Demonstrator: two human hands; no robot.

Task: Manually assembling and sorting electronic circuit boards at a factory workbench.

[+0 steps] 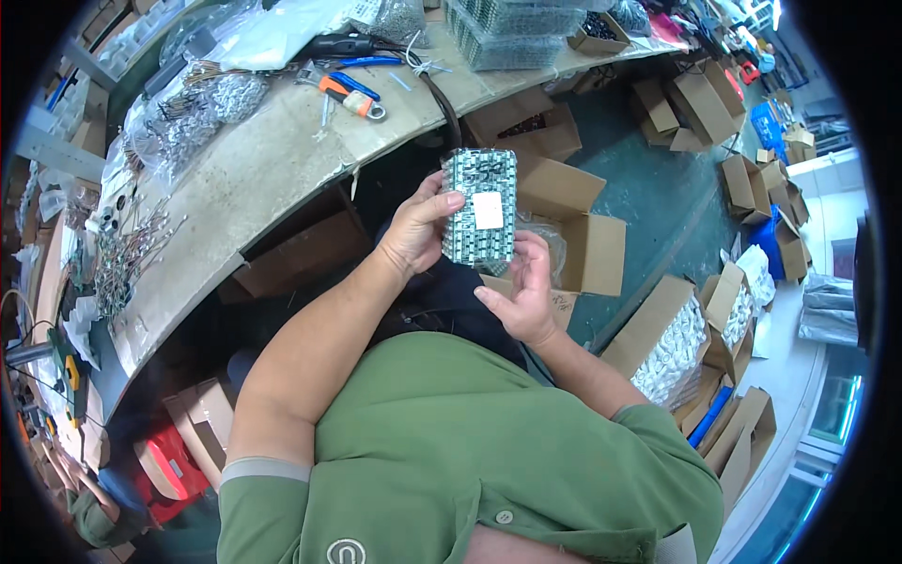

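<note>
My left hand (416, 228) is closed on the left side of a plastic-wrapped pack (479, 246), its thumb lying across the front. The pack is a block of many small green and white pieces in rows, with a blank-looking white label (488, 211) on its face. I hold it upright in front of my body, past the table edge. At its lower right corner is my right hand (532, 299), fingers loosely bent by the pack's edge and thumb held well apart. Whether those fingertips touch the pack is hard to tell. Behind it stands an open cardboard box (602, 256) with clear plastic inside.
The curved workbench (272, 174) at left carries orange-handled pliers (352, 97), bagged metal parts (235, 97) and stacked clear trays (512, 47). More open cartons stand on the green floor at right, one filled with white wrapped packs (675, 352). Another person (94, 512) is at lower left.
</note>
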